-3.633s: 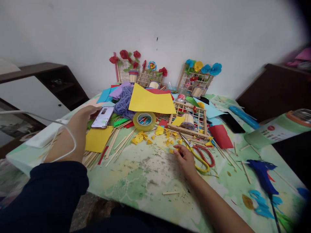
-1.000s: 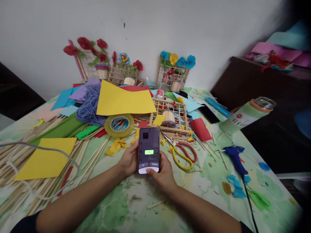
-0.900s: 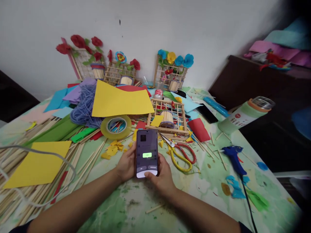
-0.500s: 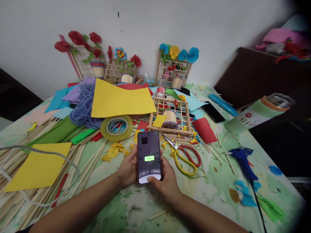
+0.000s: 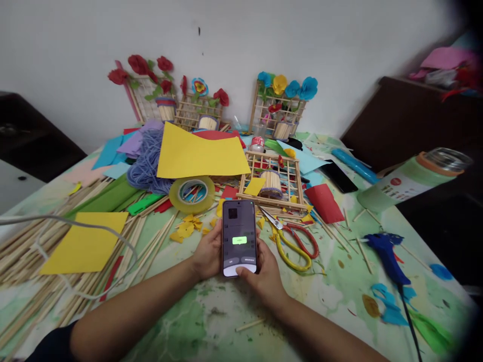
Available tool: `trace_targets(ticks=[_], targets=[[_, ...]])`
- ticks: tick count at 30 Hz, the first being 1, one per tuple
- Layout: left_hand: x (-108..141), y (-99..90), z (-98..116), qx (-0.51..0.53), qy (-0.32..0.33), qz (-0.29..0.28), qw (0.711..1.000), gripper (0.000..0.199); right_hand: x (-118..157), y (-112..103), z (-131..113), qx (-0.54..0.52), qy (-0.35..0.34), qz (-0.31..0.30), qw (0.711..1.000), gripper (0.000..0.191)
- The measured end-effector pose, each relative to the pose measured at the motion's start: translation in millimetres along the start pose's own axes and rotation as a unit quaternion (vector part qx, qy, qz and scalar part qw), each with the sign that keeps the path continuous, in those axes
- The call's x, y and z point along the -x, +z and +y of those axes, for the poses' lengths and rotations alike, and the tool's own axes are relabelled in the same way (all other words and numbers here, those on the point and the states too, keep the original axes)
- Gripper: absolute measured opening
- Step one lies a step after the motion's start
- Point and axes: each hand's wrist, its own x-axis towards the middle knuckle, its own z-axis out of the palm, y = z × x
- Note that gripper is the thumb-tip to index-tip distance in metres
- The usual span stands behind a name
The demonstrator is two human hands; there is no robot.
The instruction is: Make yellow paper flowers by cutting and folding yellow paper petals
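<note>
A lit smartphone [image 5: 239, 239] stands upright between my two hands above the near middle of the table. My left hand [image 5: 208, 253] is closed around its left edge, the fingers partly hidden behind it. My right hand [image 5: 267, 275] grips the right side, and its thumb presses on the pale bottom of the screen. A green bubble shows in the middle of the dark screen. Just right of the phone lie scissors [image 5: 294, 244] with yellow and red handles. Behind it is a small wooden stick lattice [image 5: 296, 173] with a stick pot on it.
Yellow paper [image 5: 199, 153], a tape roll [image 5: 192, 195], blue yarn [image 5: 147, 163] and wooden sticks [image 5: 75, 306] crowd the left. On the right are a blue glue gun [image 5: 390, 259], a tilted green bottle [image 5: 403, 182] and a black phone [image 5: 338, 176]. Flowered lattices [image 5: 279, 108] lean on the wall.
The view has turned slightly left, so everything sits further right in the picture. Both hands keep their hold on the smartphone, the right thumb still at the screen's bottom.
</note>
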Motion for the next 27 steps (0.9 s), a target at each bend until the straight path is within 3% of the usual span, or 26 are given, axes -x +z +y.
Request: trace_targets(ticks=[27], targets=[[0.7, 4.2, -0.5, 0.008, 0.007, 0.024, 1.0, 0.062, -3.1, -1.0, -2.1, 0.0, -0.02, -0.02, 1.0, 0.062]])
